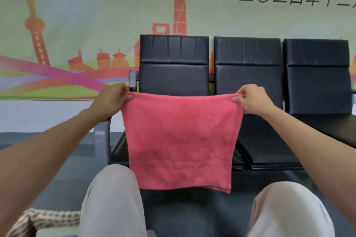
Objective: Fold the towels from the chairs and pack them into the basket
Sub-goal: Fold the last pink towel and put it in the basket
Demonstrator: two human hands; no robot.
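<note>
A pink towel (179, 140) hangs in the air in front of me, folded double, its lower edge showing layers at the bottom right. My left hand (110, 102) pinches its top left corner and my right hand (251, 100) pinches its top right corner, stretching the top edge straight. The towel hangs in front of the leftmost seat of a row of black padded chairs (248, 75). A woven basket (42, 221) with a checked lining peeks in at the bottom left, beside my left knee.
The row of three black chairs stands against a wall with a coloured skyline mural (77, 25). A grey metal armrest (102, 136) is at the row's left end. My two knees in light trousers (113, 204) fill the lower part of the view above dark flooring.
</note>
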